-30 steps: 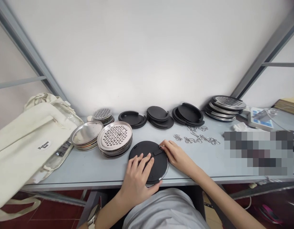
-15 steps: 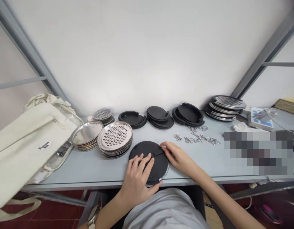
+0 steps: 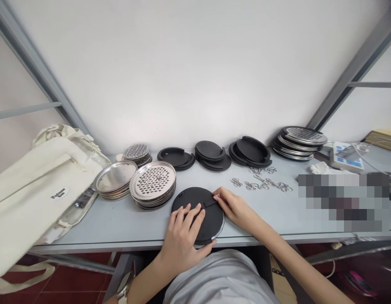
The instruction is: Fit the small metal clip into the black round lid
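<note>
A black round disc (image 3: 211,228) with a silvery edge at its lower right lies near the front edge of the table. It looks like a plastic cover or holder, with a slot running towards its right rim. Across its face my left hand (image 3: 186,230) presses, fingers spread and thumb at the near rim. At the right end of the slot, my right hand (image 3: 235,207) pinches a small metal piece, mostly hidden by the fingertips; it resembles the bent wire clips (image 3: 261,183) lying behind that hand.
Left of the disc are stacks of metal grater plates (image 3: 154,181) and plain-topped metal plates (image 3: 116,177). Black round holders (image 3: 176,158) line the wall. Assembled grater discs (image 3: 304,136) are piled at back right. A cream bag (image 3: 39,190) covers the table's left end.
My right fingertips have closed in slightly over the small metal piece at the disc's rim, so less of it shows. My left hand and the disc stay in place.
</note>
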{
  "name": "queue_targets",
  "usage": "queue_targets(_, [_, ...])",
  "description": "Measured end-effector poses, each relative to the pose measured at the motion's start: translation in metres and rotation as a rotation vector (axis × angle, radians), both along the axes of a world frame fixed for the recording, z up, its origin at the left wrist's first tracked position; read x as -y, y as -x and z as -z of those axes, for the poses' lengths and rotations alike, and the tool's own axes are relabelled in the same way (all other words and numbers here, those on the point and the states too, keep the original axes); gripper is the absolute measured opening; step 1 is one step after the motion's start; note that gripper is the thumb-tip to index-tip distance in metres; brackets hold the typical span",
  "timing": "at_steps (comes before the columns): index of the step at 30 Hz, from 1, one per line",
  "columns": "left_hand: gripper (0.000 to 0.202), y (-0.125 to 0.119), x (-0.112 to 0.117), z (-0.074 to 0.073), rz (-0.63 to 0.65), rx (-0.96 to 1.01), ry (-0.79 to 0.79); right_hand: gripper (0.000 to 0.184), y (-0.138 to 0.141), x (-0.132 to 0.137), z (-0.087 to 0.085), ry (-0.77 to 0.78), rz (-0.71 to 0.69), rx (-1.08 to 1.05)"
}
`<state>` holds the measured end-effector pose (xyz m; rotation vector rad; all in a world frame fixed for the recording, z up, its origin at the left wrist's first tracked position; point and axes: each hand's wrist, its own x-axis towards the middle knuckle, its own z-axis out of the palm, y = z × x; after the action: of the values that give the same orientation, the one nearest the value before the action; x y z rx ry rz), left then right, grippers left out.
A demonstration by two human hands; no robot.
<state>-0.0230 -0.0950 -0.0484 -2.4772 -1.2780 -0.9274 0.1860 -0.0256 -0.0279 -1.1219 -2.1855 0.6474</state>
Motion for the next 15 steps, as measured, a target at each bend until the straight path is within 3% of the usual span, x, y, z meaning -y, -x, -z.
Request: queue_targets(15, [0.053,-0.0004,0.0002,-0.0007,0.001,0.001,0.000,0.014,-0.0002,-0.0014,0.0030,0.041,0.010,0.017])
